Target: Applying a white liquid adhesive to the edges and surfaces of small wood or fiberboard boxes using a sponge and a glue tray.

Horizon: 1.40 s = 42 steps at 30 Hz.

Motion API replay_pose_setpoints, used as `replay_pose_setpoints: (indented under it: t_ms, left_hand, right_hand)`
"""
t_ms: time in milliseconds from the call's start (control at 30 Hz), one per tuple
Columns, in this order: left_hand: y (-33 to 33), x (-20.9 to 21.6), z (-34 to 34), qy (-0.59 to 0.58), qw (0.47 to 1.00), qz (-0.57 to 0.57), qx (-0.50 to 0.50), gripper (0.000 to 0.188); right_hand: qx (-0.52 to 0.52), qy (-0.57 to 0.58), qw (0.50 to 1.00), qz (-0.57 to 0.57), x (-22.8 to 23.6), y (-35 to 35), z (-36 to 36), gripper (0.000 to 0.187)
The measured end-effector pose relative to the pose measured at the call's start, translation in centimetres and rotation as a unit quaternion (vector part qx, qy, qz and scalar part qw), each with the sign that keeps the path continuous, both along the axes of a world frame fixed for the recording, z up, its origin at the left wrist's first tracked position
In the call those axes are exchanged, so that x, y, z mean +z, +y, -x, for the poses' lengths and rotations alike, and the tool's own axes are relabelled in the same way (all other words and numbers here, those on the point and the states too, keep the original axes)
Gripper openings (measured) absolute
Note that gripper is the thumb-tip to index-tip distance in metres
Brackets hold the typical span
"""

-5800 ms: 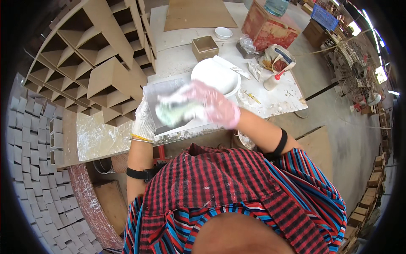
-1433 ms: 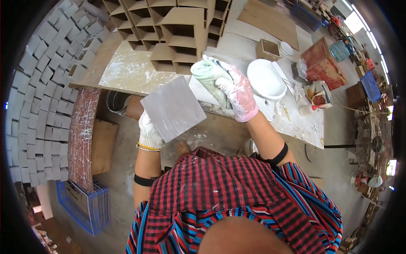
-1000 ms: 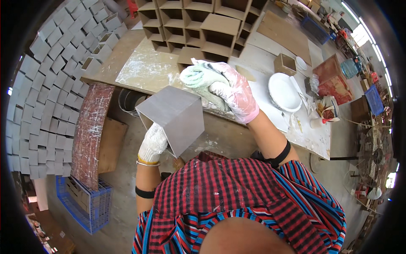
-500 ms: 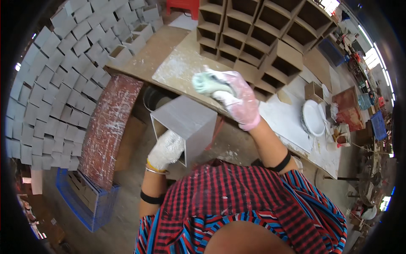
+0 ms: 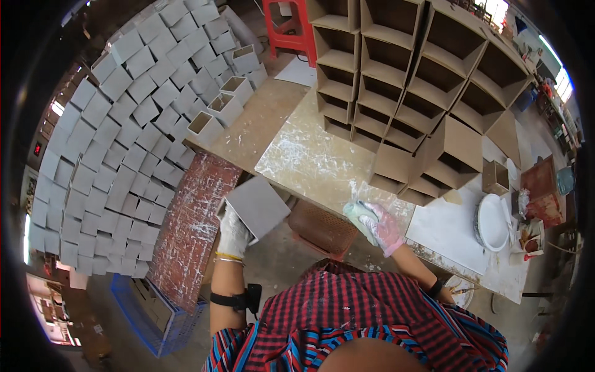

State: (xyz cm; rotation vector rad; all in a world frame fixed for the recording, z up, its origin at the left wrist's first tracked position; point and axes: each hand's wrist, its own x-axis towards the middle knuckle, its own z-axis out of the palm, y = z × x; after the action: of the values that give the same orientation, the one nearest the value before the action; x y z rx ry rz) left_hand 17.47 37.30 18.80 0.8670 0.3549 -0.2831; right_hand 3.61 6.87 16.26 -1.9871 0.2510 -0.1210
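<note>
Left of frame centre, the left hand grips a grey box near the front edge of the counter; exact clearance cannot be judged. Right of centre, the right hand clasps a pale green cloth. Stacked grey boxes crowd the left; brown boxes occupy the upper right. Floor shows between the forearms.

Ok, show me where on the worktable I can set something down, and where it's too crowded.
Bare: the smeared tabletop between the gray boxes at left and the stacked brown boxes, and the white sheet between that stack and the white basin; the right hand shows between these patches. Crowded: the right end, around the basin and small brown box.
</note>
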Motion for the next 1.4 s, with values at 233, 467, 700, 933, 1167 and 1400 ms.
replay_pose_setpoints:
  t_ms: [233,467,700,933,1167,1400]
  left_hand:
    - [-0.4,4.7,-17.0,-0.113,0.989,-0.061,-0.067,0.048]
    - [4.1,3.5,-45.8,-0.202,0.92,-0.318,-0.105,0.044]
    - [1.1,-1.9,-64.3,-0.215,0.793,-0.551,-0.147,0.056]
    - [1.0,-4.4,-71.2,-0.339,0.592,-0.7,-0.212,0.047]
    - [0.1,-6.5,-75.5,-0.279,0.597,-0.688,-0.304,0.067]
    - [1.4,-10.7,-80.1,-0.539,0.416,-0.68,-0.271,0.034]
  right_hand:
    - [-0.003,-0.023,1.0,0.011,-4.3,-0.7,-3.9,0.037]
    - [-0.11,0.016,0.993,0.04,-5.3,3.2,-8.8,0.038]
    - [-0.259,0.077,0.962,-0.034,-6.4,9.1,-12.6,0.038]
    - [-0.311,0.08,0.932,-0.165,-6.9,13.0,-16.5,0.038]
    - [-0.3,0.131,0.94,-0.095,-6.4,14.2,-19.6,0.037]
    - [-0.297,0.133,0.939,-0.111,-6.0,14.9,-21.9,0.034]
